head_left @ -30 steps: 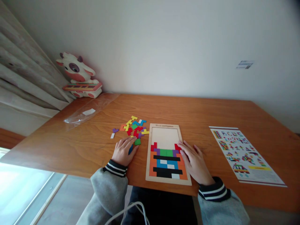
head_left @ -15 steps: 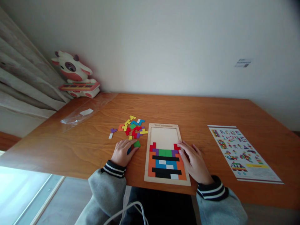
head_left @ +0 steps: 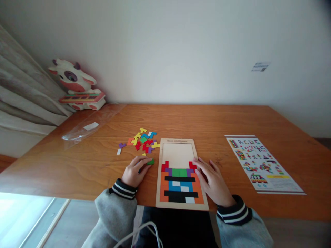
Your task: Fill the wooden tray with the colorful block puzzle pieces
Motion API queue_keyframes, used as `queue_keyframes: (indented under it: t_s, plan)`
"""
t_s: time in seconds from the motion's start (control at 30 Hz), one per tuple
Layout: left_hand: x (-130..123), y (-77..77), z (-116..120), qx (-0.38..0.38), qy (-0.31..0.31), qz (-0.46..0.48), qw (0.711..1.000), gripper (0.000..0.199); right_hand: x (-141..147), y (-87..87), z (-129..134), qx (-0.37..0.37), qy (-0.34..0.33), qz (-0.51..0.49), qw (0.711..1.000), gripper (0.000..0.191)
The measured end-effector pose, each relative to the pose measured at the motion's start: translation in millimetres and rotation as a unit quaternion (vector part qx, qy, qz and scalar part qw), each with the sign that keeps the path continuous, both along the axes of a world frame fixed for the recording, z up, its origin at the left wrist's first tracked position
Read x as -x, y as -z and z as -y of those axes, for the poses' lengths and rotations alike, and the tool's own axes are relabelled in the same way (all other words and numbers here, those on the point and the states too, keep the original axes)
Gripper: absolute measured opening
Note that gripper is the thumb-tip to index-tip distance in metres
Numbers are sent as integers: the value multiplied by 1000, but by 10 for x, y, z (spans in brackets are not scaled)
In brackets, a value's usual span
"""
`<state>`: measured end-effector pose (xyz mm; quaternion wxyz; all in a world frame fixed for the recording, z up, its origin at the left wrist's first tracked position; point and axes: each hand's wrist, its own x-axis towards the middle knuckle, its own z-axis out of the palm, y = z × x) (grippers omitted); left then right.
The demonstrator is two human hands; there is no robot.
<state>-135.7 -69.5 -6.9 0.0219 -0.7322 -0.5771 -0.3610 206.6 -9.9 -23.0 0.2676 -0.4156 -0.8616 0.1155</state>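
My left hand (head_left: 134, 170) is closed in a pinch on a green puzzle block (head_left: 151, 161), held tilted left of the wooden puzzle board (head_left: 178, 140). Set into the lower part of the board are orange, black, blue, white, green, purple and red pieces. My right hand (head_left: 213, 181) lies over the board's right edge, fingers extended and somewhat apart. Its fingertips touch or nearly touch the red piece (head_left: 191, 165) on that side. Above the left hand lies a loose pile of coloured blocks, among them a green one (head_left: 143, 140).
A printed pattern sheet (head_left: 281, 184) lies to the right on the wooden table (head_left: 212, 120). Back left are a clear plastic bag (head_left: 77, 135) and a cow-shaped toy keyboard (head_left: 82, 98). A white cable (head_left: 144, 225) loops at the bottom, below the table's front edge.
The green block by my left fingertips has gone from lying flat to tilted in their pinch. My right hand stays at the board's edge. The whole view has shifted slightly.
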Motion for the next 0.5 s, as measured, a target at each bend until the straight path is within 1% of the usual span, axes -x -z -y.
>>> queue_keyframes:
  t_s: [0.1,0.2,0.27,0.37,0.43,0.5]
  plan:
    - [-23,-29,8,-4,22,25,999,15,-14,-13,32,10,-5,-9,1000,36]
    - [-85,-42,26,-7,46,49,998,12,-4,-66,43,11,2,-41,999,33]
    - [-181,-51,45,2,55,69,996,12,21,-124,54,2,11,-73,997,29]
    - [-405,-73,69,13,77,98,992,12,89,-216,90,-24,11,-113,993,24]
    - [-568,-91,73,15,110,117,987,12,148,-264,120,-35,-18,-125,991,22]
    - [-698,-104,65,18,146,129,981,11,210,-296,141,-39,-62,-128,989,22]
